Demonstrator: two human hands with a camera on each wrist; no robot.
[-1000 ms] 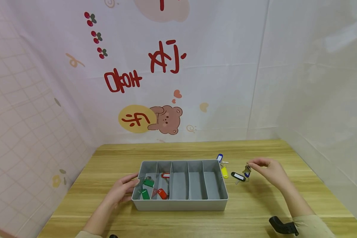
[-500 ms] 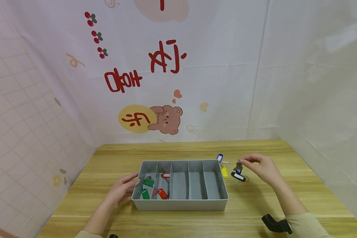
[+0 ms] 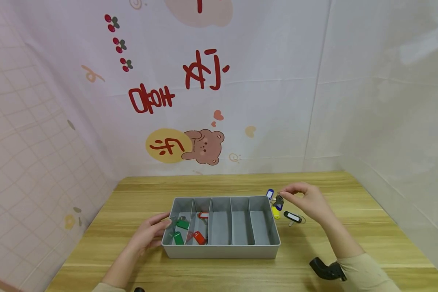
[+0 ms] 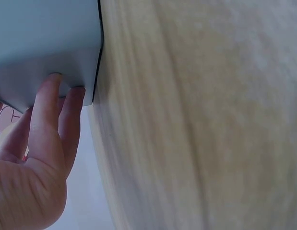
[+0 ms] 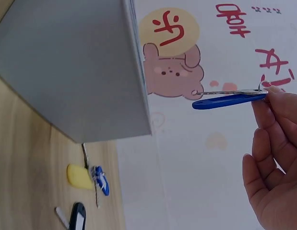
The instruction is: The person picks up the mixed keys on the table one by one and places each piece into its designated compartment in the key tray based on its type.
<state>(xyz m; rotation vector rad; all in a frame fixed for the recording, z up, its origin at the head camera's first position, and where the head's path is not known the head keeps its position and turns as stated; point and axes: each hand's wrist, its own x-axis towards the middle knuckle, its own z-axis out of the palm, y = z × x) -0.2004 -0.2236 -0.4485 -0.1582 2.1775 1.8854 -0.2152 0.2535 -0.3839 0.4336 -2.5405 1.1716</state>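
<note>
The right hand (image 3: 310,200) pinches 1 blue-tagged key (image 5: 230,99) at its ring end (probably light, stiff and swingy, best held there), just beside the right end of the box (image 3: 220,251); the left hand (image 3: 149,233) grips the box's left rim

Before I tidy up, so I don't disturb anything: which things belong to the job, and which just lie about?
Likely the job's:
gray divided box, touched by the left hand
blue key tag, pinched by the right hand
green tags and red tags in the box
yellow tag, black tag, second blue tag outside it

Likely surroundings:
wooden table
printed backdrop
black piece by right sleeve
</note>
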